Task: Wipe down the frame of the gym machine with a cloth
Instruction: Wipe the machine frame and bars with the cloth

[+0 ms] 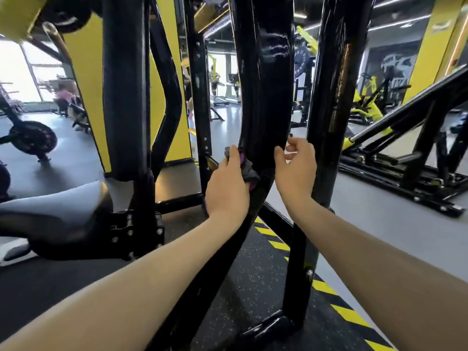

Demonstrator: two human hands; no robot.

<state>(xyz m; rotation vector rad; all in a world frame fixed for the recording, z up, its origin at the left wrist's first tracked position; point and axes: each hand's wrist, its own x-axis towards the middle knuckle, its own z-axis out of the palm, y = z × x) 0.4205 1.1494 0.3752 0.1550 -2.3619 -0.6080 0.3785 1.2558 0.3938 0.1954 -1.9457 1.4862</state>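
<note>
the thick black post [263, 79] of the gym machine frame stood glossy and streaked in the middle of the view, and everything else lay around it. the left hand [228, 188] was pressed against the left face of that post, low down where it bent toward the floor, with its fingers curled round a grey and purple cloth [247, 171]. the cloth was bunched between the palm and the post, touching the metal, and part of it was hidden behind the hand. the right hand [295, 168] hovered just to the right of the post at about the same height, holding nothing; its fingers [293, 144] were loosely bent, the thumb near the post's edge, though whether it actually touched the metal was hard to tell. a second black upright [336, 79] rose just right of the post, behind the right hand. left of the post stood a long black roller pad [121, 84] in front of yellow panels, and lower left of it sat a black padded seat [50, 211] on a bolted bracket. below the post the speckled dark floor mat [253, 287] ran to a yellow and black striped edge [347, 312]. far right of the post, another black machine [417, 153] sat on grey floor.
</note>
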